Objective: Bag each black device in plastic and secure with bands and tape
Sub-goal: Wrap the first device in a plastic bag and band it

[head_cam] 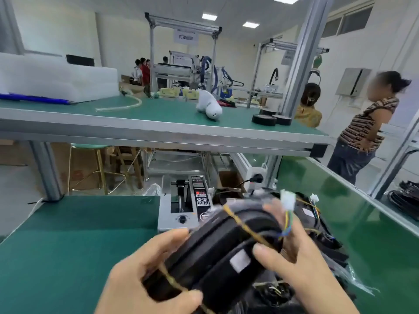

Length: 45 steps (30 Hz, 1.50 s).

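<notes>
A black rounded device (pixel 217 248) in clear plastic is held above the green bench, with both hands on it. My left hand (pixel 145 279) grips its lower left end, fingers curled over the top and thumb underneath. My right hand (pixel 292 257) holds its right side, thumb pressed on the front near a pale label. A tan rubber band (pixel 240 225) is stretched diagonally across the device. Coloured wires with a white connector (pixel 287 199) stick up between my right fingers. More black devices (pixel 322 236) lie in a pile behind and below.
A grey tape dispenser machine (pixel 183 207) stands just behind the device. Black tape rolls (pixel 264 120) and a white object (pixel 208 105) sit on the upper green shelf (pixel 158 114). White foam sheets (pixel 56 78) are stacked at the far left. People stand at the right.
</notes>
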Available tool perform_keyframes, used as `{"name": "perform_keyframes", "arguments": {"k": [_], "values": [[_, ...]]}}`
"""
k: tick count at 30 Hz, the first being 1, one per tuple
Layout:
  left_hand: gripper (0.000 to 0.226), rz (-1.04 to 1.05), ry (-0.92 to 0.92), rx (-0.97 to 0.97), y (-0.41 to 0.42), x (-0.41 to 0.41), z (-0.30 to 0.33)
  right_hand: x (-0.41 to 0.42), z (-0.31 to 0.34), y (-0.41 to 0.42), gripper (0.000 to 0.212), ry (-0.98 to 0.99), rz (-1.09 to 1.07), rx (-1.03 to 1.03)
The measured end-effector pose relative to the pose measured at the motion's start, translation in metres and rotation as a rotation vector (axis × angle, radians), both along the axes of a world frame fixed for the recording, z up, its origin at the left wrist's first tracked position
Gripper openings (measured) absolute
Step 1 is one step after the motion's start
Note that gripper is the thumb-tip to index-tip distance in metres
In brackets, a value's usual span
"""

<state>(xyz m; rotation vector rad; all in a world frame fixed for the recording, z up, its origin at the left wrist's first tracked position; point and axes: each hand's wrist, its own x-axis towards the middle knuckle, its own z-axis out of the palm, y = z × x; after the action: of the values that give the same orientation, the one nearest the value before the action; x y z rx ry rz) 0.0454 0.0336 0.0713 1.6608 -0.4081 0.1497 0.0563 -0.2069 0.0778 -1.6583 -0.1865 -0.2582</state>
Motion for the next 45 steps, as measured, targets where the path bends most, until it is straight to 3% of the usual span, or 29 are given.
{"name": "perform_keyframes", "arguments": {"k": [2, 4, 8, 13, 16, 27, 30, 32, 36, 38, 40, 45], "values": [[0.078, -0.067, 0.069, 0.066, 0.036, -0.007, 0.005, -0.011, 0.003, 0.012, 0.108, 0.030, 0.099, -0.025], [0.085, -0.076, 0.161, 0.080, 0.062, -0.016, 0.002, -0.021, -0.004, 0.022, 0.108, 0.048, 0.188, -0.035], [0.081, 0.035, 0.031, 0.345, 0.084, -0.058, -0.033, -0.039, -0.039, 0.051, 0.053, 0.040, 0.280, -0.281], [0.079, 0.096, 0.072, 0.380, 0.104, -0.105, -0.072, -0.068, -0.089, 0.088, 0.005, 0.031, 0.264, -0.196], [0.078, 0.107, 0.042, 0.429, 0.109, -0.115, -0.081, -0.074, -0.106, 0.097, 0.011, 0.056, 0.234, -0.169], [0.059, 0.072, -0.066, 0.660, 0.102, -0.100, -0.076, -0.056, -0.121, 0.115, 0.032, 0.430, 0.156, 0.040], [0.058, 0.106, -0.052, 0.618, 0.101, -0.100, -0.077, -0.063, -0.120, 0.104, 0.017, 0.305, -0.075, -0.030], [0.063, 0.235, -0.090, 0.571, 0.097, -0.105, -0.085, -0.081, -0.118, 0.098, 0.010, 0.166, -0.212, -0.086], [0.080, 0.414, -0.163, 0.602, 0.084, -0.114, -0.092, -0.112, -0.120, 0.122, 0.019, 0.176, 0.062, -0.300], [0.081, 0.406, -0.144, 0.622, 0.087, -0.112, -0.089, -0.108, -0.118, 0.125, 0.034, 0.021, 0.023, -0.525], [0.082, 0.348, -0.131, 0.663, 0.098, -0.109, -0.085, -0.094, -0.110, 0.122, 0.044, -0.076, 0.086, -0.612], [0.085, 0.226, -0.172, 0.902, 0.118, -0.107, -0.066, -0.064, -0.105, 0.120, 0.023, 0.075, 0.330, -0.573]]}}
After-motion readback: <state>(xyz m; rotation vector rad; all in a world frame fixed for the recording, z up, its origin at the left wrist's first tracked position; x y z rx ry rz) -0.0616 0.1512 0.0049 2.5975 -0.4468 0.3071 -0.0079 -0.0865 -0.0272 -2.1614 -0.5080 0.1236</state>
